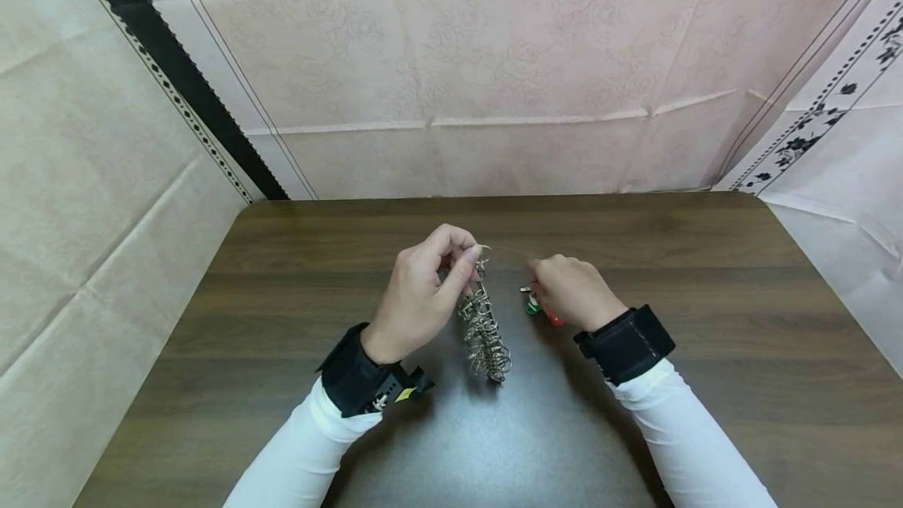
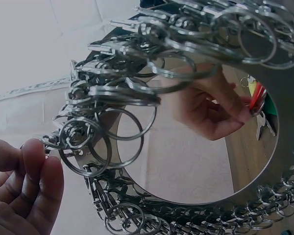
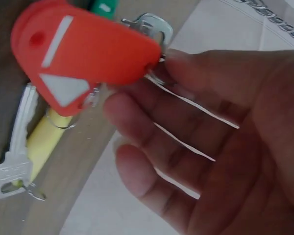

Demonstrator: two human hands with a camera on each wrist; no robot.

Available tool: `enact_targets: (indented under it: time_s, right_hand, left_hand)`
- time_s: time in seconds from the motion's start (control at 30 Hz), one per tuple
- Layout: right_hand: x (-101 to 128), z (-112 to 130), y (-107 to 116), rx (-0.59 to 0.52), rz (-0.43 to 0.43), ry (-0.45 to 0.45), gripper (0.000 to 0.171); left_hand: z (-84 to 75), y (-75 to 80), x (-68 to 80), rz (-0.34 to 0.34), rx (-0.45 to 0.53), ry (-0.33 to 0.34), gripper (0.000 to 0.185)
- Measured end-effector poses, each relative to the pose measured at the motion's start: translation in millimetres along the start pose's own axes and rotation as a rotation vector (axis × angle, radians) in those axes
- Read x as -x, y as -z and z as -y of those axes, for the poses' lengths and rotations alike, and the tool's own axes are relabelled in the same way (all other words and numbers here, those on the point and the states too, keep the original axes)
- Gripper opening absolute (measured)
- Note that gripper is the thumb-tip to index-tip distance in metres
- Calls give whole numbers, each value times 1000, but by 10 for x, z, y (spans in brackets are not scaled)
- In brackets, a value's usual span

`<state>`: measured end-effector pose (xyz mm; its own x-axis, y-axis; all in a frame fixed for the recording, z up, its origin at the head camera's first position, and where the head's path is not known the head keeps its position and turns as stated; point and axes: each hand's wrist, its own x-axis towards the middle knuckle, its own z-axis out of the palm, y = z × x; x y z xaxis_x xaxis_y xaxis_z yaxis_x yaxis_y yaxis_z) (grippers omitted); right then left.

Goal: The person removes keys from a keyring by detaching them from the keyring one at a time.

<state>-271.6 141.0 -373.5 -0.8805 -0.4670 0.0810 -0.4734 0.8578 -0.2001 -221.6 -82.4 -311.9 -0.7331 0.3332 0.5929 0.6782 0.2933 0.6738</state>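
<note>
2 hands work above the brown counter (image 1: 705,351). Left hand (image 1: 416,300) pinches the top of a hanging bunch of metal rings (image 1: 483,332). Right hand (image 1: 574,288) pinches a ring with a red tag (image 3: 83,54).

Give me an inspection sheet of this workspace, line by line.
Surface: dark wooden table, bare apart from the items below.
Job's things: bunch of metal key rings hanging from the left hand down to the table; red key tag with a silver key, a yellow tag and a green tag at the right hand.
Clutter: nothing seen.
Hands: left hand pinches the top ring of the bunch; right hand holds the red key tag at its ring end.
Cables: nothing seen.
Surroundings: pale pink floral cloth behind and on both sides; black wrist straps over white sleeves.
</note>
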Motion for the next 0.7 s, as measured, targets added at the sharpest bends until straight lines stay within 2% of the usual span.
enact_targets:
  time_s: [0.2, 0.33, 0.43, 0.53, 0.7]
  right_hand:
    - [-17, -26, -42, -2, 28, -29, 17]
    - [-31, 0, -43, -50, 22, -14, 18]
    - [-48, 46, -28, -165, 2, 23, 14]
    - [-61, 106, -6, -325, -23, 70, 8]
    - [-66, 204, -9, -571, -16, 129, 16]
  left_hand:
    - [-1, -6, 7, 13, -13, 3, 11]
    - [0, -14, 8, 20, -12, 1, 12]
    - [6, -23, 9, 30, -12, -6, 12]
    - [9, -30, 12, 42, -13, -13, 13]
    - [2, -33, 18, 43, -14, -17, 13]
